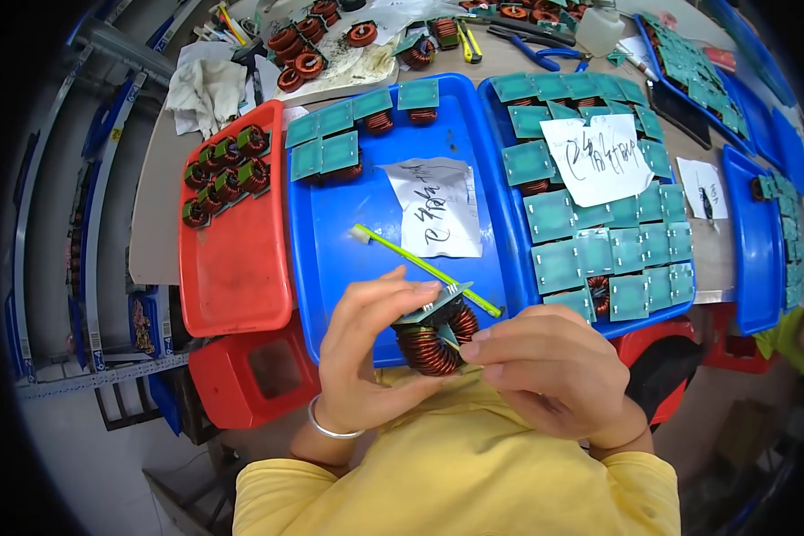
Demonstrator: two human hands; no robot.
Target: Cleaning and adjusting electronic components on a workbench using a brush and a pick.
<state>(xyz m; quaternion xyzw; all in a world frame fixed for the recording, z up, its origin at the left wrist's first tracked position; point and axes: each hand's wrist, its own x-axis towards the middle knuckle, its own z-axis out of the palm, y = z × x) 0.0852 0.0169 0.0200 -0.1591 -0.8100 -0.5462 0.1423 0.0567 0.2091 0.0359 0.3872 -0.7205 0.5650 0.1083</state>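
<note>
My left hand (375, 330) grips a toroidal coil (429, 350) wound with copper wire, a small green circuit board (433, 304) on its upper side. The coil is held in front of my chest, over the near edge of a blue tray (330, 250). My right hand (545, 366) is closed in a pinch against the coil's right side. A thin pale piece shows at its fingertips, too small to name. Just beyond the coil, a yellow-green toothbrush (424, 268) lies slantwise in the tray, below a creased paper with handwriting (435, 210).
Several board-topped coils (335, 134) stand at the tray's far end. A red tray (237, 277) with several coils is on the left; a second blue tray (509, 241) full of board-topped coils adjoins on the right. Pliers (536, 55), a utility knife (469, 43) and loose coils (308, 64) lie farther back.
</note>
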